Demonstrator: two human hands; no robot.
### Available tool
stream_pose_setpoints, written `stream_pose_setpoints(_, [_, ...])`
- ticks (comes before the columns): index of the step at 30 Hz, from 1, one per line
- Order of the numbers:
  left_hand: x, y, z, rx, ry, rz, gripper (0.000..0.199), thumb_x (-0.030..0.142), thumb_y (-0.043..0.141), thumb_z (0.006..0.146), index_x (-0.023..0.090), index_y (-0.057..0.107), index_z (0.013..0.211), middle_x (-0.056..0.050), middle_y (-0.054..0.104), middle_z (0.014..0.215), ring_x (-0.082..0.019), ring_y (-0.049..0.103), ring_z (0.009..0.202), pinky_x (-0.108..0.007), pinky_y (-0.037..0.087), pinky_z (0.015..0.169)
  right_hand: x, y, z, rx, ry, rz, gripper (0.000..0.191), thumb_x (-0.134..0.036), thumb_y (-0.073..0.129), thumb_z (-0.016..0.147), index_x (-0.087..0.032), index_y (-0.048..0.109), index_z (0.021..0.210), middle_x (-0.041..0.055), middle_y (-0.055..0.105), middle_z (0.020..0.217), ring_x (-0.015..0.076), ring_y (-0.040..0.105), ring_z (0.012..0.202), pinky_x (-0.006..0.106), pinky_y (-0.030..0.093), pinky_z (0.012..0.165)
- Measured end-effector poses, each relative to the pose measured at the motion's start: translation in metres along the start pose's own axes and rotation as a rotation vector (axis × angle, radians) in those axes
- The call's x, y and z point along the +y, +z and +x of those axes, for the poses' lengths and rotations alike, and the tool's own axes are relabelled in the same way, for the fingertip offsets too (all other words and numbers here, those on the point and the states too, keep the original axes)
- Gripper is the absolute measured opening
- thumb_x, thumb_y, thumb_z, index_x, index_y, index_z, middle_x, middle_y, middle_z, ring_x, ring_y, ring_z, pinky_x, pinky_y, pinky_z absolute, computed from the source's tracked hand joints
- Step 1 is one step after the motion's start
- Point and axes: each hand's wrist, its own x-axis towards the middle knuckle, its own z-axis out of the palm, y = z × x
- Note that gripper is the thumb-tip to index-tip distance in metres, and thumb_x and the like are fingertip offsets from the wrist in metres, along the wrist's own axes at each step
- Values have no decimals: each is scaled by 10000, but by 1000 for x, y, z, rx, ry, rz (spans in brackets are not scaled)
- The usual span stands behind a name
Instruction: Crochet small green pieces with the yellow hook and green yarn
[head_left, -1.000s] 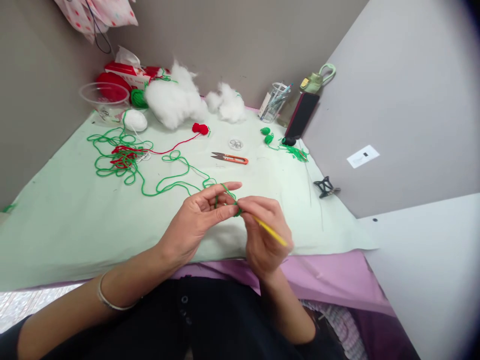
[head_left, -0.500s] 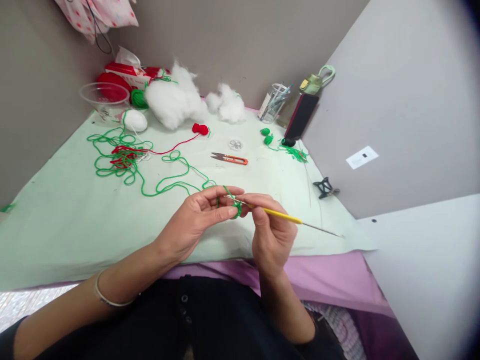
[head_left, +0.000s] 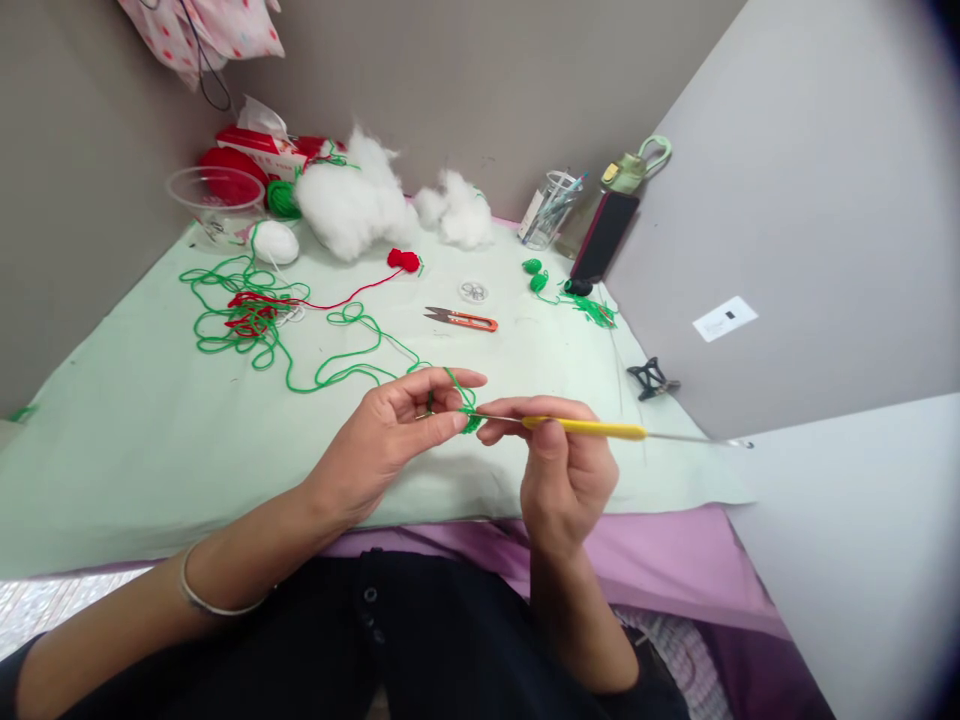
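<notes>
Between thumb and fingers, my left hand pinches a small green crocheted piece, with green yarn running over its raised index finger and back to the table. My right hand is closed on a crochet hook with a yellow handle. The hook's left tip meets the green piece, partly hidden by the stitches; its other metal end points right. Beyond the hands lie orange-handled snips and a small round clear case.
Tangled green and red yarn lies at left. Behind are white stuffing, a plastic tub and a tissue box. At right stand a pen cup, a phone and a black stand.
My right hand has moved right, drawing the hook's left tip back toward the green piece. The hook now lies closer to level. My left hand has barely moved.
</notes>
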Motion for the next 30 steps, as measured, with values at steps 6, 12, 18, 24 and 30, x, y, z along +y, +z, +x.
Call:
stream_pose_setpoints(6, [-1, 3, -1, 21, 66, 50, 306, 201, 847, 845, 287, 830, 1138, 26, 638, 862, -119, 607, 857, -249, 501, 882, 7, 2, -6, -102, -386, -401, 302, -144, 503, 1056, -232, 682, 1283, 78, 789, 1068, 186, 778, 940, 339, 680, 772])
stream_pose_setpoints(12, [-1, 9, 2, 1, -250, -289, 393, 274, 881, 796, 196, 812, 1175, -26, 707, 901, -131, 627, 839, -274, 540, 869, 16, 8, -10, 18, -507, -601, 330, -75, 647, 966, -257, 756, 1219, 89, 756, 1119, 211, 756, 1007, 350, 657, 808])
stream_pose_setpoints(18, [0, 6, 1, 18, -183, -252, 310, 233, 876, 792, 222, 843, 1100, -10, 685, 889, -126, 606, 845, -275, 522, 899, 6, 8, -1, 85, -125, -61, 229, -205, 533, 1054, -250, 756, 1087, 34, 736, 916, 151, 682, 719, 323, 593, 626])
stream_pose_setpoints(24, [-2, 11, -1, 56, -46, -141, 348, 238, 896, 790, 252, 837, 1133, 9, 675, 853, -136, 601, 861, -268, 485, 877, 9, 13, -2, 30, -108, -117, 258, -174, 566, 1035, -290, 771, 1140, 32, 768, 988, 162, 721, 789, 341, 634, 696])
stream_pose_setpoints(30, [-1, 12, 2, 29, -252, -361, 357, 228, 874, 788, 171, 823, 1137, -43, 726, 935, -135, 628, 854, -264, 518, 852, 15, 11, -11, 15, -397, -524, 393, -101, 672, 957, -337, 753, 1260, 58, 769, 1125, 207, 756, 975, 367, 669, 791])
